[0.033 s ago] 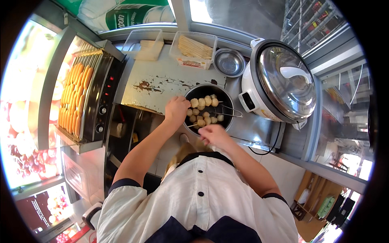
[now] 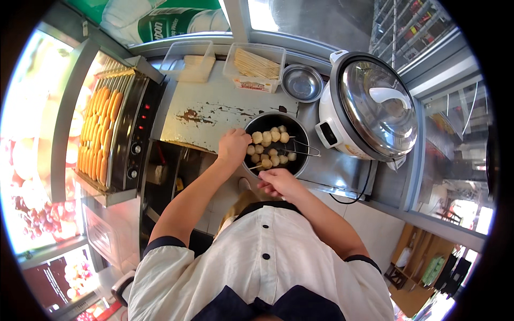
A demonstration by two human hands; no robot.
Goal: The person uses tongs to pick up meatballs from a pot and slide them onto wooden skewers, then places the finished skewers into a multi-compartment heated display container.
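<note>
My left hand [image 2: 234,146] appears to pinch the end of the upper skewer of pale balls [image 2: 266,137] over the dark pot [image 2: 298,128], best kept level, while my right hand [image 2: 279,183] curls nearby, holding what I cannot tell.

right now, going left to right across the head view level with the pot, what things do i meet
Sausages → grill knobs → left hand → pot → cooker.
</note>
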